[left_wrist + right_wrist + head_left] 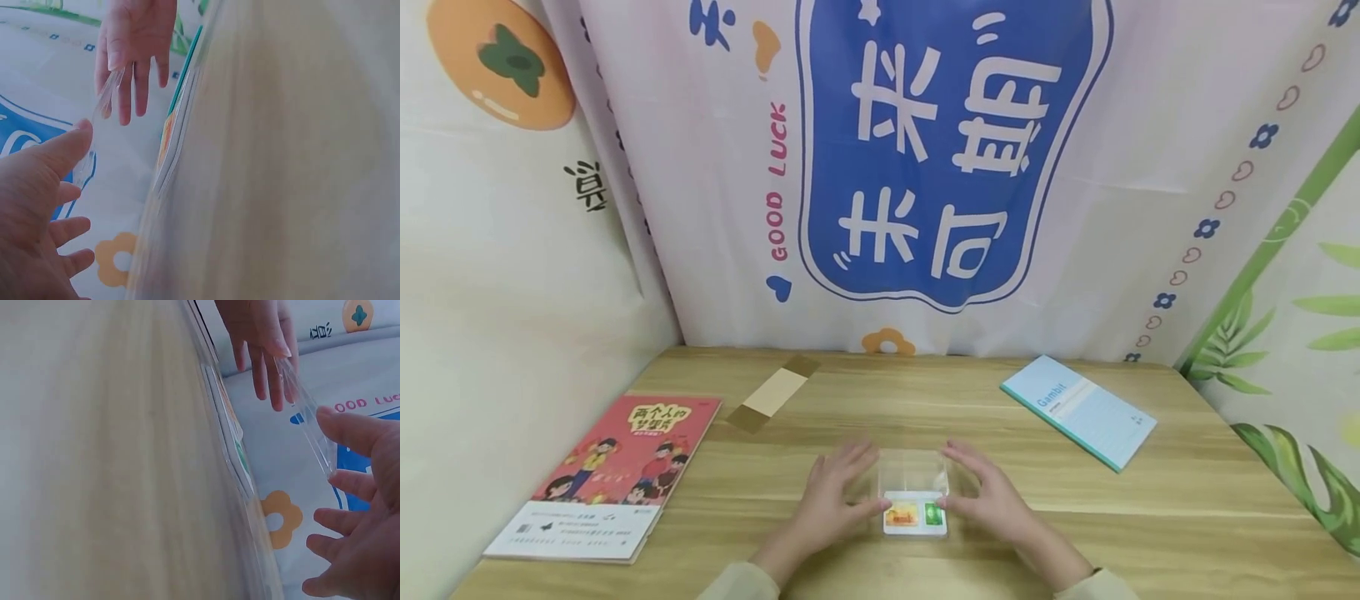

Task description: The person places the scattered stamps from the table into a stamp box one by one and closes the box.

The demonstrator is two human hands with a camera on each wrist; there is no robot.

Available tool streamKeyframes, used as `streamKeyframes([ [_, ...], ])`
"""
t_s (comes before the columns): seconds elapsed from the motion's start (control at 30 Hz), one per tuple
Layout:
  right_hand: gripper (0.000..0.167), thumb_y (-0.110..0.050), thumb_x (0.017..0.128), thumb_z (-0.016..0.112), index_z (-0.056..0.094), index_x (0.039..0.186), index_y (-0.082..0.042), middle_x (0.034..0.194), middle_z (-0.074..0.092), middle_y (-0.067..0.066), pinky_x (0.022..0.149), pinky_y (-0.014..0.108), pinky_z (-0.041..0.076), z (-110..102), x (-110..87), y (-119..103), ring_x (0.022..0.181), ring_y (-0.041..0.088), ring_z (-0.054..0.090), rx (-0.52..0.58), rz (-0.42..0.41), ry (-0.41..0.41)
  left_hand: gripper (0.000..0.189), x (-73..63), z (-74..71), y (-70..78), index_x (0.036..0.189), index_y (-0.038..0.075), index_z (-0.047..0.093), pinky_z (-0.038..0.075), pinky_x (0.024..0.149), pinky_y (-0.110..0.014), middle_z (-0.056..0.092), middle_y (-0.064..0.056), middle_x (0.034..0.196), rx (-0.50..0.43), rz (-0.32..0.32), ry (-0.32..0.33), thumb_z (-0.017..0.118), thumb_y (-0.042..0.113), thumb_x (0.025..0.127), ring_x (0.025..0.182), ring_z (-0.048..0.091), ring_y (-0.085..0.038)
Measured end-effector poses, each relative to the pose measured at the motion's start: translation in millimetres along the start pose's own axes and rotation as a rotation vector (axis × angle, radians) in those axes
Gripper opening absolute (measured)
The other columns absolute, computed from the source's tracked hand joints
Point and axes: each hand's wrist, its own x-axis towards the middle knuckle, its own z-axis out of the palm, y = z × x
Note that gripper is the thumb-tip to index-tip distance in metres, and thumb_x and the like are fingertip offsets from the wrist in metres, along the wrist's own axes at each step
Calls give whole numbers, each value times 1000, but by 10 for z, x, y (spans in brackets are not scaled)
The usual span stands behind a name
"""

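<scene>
A clear plastic lid [913,469] is held up between both hands over the wooden table. At one edge my left hand [835,504] pinches it between thumb and index finger, the other fingers spread. My right hand [988,502] grips the opposite edge in the same way, as the right wrist view also shows the lid [307,422] tilted between the two thumbs. Below lies a shallow, flat case [914,532] with an orange-yellow piece [901,514] and a smaller green piece [933,514] in it. Whether the lid is joined to the case I cannot tell.
A red and white booklet [613,475] lies on the left of the table, and a light-blue notebook [1082,408] at the back right. A beige strip with brown ends [775,392] lies at the back left. Printed cloths [722,208] hang behind and at the sides.
</scene>
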Motion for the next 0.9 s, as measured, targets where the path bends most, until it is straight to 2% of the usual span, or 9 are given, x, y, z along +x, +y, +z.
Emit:
streamKeyframes([
  [0.17, 63, -17, 65, 74, 47, 121, -3, 134, 30, 16, 96, 55, 15, 14, -99, -22, 122, 36, 24, -15, -9, -1, 65, -78, 39, 14, 123, 6, 47, 8, 92, -63, 36, -13, 131, -6, -14, -28, 64, 43, 71, 120, 27, -37],
  [0.37, 63, -21, 66, 73, 48, 121, -3, 132, 31, 21, 94, 59, 12, 54, -163, 77, 120, 41, 23, 5, -4, -20, 66, -147, 113, 16, 122, 7, 48, 7, 93, -62, 38, -14, 130, -19, -29, -18, 63, 46, 71, 119, 28, -38],
  [0.53, 63, -27, 66, 72, 49, 120, -5, 130, 35, 19, 95, 58, 4, 120, -194, 187, 120, 37, 27, -77, 1, -31, 66, -207, 144, -7, 121, 8, 49, 7, 93, -62, 40, -13, 128, 12, -48, -38, 61, 49, 71, 118, 30, -36],
  [0.7, 63, -26, 64, 73, 50, 118, -4, 128, 38, 19, 96, 58, 2, 144, -200, 229, 119, 34, 31, -122, -26, -13, 65, -219, 171, -23, 120, 9, 51, 5, 93, -61, 41, -12, 128, 18, -58, -47, 62, 49, 70, 119, 30, -34],
  [0.9, 63, -27, 66, 73, 50, 118, 0, 127, 39, 20, 95, 59, 1, 139, -196, 225, 120, 35, 28, -128, -33, -53, 64, -219, 184, -49, 117, 9, 53, 3, 94, -61, 41, -11, 128, 25, -65, -67, 64, 49, 68, 120, 29, -34],
])
